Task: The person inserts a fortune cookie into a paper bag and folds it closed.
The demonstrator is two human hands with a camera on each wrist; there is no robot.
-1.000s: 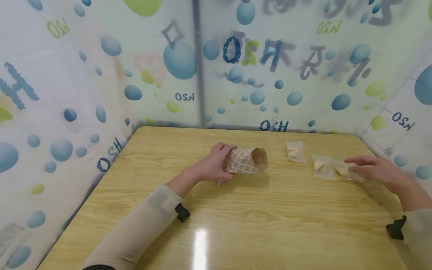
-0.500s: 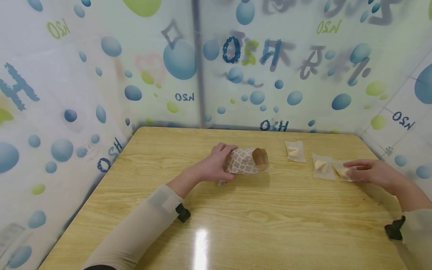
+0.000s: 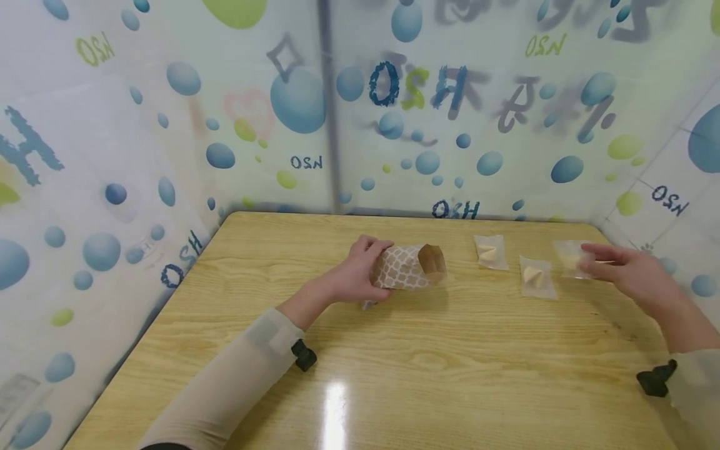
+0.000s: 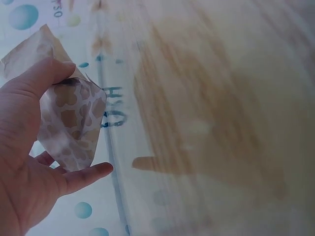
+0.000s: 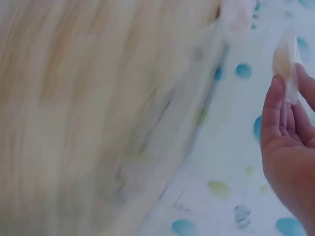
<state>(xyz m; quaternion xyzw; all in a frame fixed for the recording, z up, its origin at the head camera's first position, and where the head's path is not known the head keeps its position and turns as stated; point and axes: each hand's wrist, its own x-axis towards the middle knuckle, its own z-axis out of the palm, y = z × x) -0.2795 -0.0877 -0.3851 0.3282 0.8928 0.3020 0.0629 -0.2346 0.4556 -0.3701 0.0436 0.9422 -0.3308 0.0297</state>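
My left hand (image 3: 357, 270) grips the closed end of a brown paper bag (image 3: 402, 267) with a white lattice print. The bag lies on its side, its open mouth facing right. In the left wrist view, thumb and fingers curl round the patterned paper bag (image 4: 74, 118). My right hand (image 3: 635, 275) pinches a small clear packet (image 3: 570, 257) with a pale yellow piece inside, lifted over the table. The right wrist view shows that packet (image 5: 287, 61) between thumb and fingertips. Two similar packets lie on the table, one farther back (image 3: 491, 252) and one nearer (image 3: 537, 278).
The wooden table (image 3: 394, 362) runs back to a curtain (image 3: 495, 112) printed with blue and green bubbles, which also closes off the left and right sides. A bright light reflection lies on the table front.
My right hand has taken hold of the rightmost packet and lifted it up from the table. My left hand and the paper bag have stayed in place.
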